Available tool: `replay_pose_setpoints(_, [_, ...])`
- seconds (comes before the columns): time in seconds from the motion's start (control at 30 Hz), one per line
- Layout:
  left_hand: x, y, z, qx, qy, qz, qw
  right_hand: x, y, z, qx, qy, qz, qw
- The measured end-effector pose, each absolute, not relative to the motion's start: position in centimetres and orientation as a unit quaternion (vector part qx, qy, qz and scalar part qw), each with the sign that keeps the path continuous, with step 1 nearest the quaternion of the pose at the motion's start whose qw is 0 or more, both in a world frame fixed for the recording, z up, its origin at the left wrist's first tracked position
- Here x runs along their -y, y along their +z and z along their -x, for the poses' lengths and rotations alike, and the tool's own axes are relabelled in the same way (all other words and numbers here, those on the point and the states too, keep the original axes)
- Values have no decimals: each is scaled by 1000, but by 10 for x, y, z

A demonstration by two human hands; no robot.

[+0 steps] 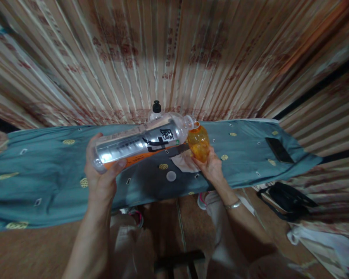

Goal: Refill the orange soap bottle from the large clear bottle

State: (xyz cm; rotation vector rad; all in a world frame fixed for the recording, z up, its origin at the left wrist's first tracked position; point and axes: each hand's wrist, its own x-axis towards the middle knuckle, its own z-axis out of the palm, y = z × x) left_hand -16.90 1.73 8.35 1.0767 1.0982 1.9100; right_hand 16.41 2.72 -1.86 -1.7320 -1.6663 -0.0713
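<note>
My left hand (100, 176) grips the base of a large clear plastic bottle (142, 141) with a silver, black and orange label. That bottle lies nearly level, its open mouth touching the mouth of a small orange bottle (199, 144). My right hand (212, 167) holds the orange bottle from below, tilted toward the big one. Both bottles hang above a table covered with a blue patterned cloth (46, 174). A white bottle cap (171, 176) lies on the cloth under them.
A clear bottle with a black cap (156, 110) stands at the table's far edge. A dark phone (279, 150) lies on the cloth at right. A white tissue (185, 163) rests near my right hand. Black bag (287, 199) on the floor at right; striped curtain behind.
</note>
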Motion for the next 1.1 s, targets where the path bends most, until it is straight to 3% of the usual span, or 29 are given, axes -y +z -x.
replay_pose_setpoints(1.1, [-16, 86, 167, -440, 723, -417, 331, -26, -16, -164, 648, -3, 669, 365])
